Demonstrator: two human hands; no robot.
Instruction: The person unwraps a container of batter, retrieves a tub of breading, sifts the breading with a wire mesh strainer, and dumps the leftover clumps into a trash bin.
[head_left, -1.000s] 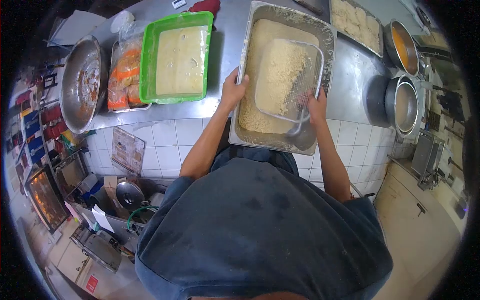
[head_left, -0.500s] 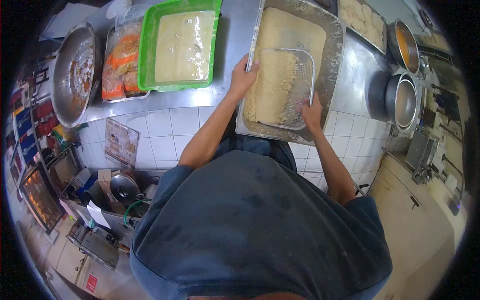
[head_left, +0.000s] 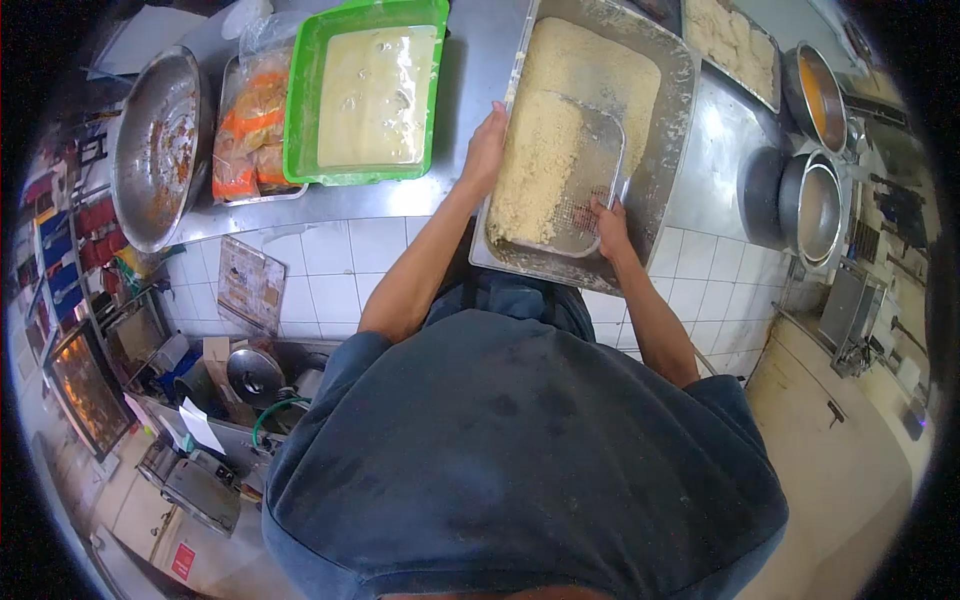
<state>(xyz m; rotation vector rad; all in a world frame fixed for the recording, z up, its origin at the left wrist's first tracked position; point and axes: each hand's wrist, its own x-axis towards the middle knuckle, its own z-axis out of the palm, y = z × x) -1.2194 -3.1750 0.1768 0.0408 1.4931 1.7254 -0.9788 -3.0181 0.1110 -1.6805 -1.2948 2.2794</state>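
Observation:
A deep steel pan (head_left: 655,190) of pale yellow crumbs (head_left: 550,60) stands at the edge of the counter in front of me. Inside it, a rectangular wire mesh basket (head_left: 598,150) sits tilted over the crumbs, with clumpy crumbs heaped on its left side. My right hand (head_left: 611,222) is closed on the basket's near right rim. Against the pan's outer left side lies my left hand (head_left: 485,152), its fingers fairly straight and no thumb visible over the rim. Left of it is a green tray (head_left: 437,100) of pale, creamy batter (head_left: 370,95).
Bagged orange food (head_left: 250,130) and a stained steel bowl (head_left: 150,170) stand farther left. At the far right are a tray of pale crumbed pieces (head_left: 735,45), a bowl of orange liquid (head_left: 822,95) and stacked bowls (head_left: 810,215). A sink area (head_left: 320,350) lies lower left.
My right hand and the basket have shifted slightly down and left inside the pan. My left thumb has come off the pan's rim. The whole view has shifted slightly.

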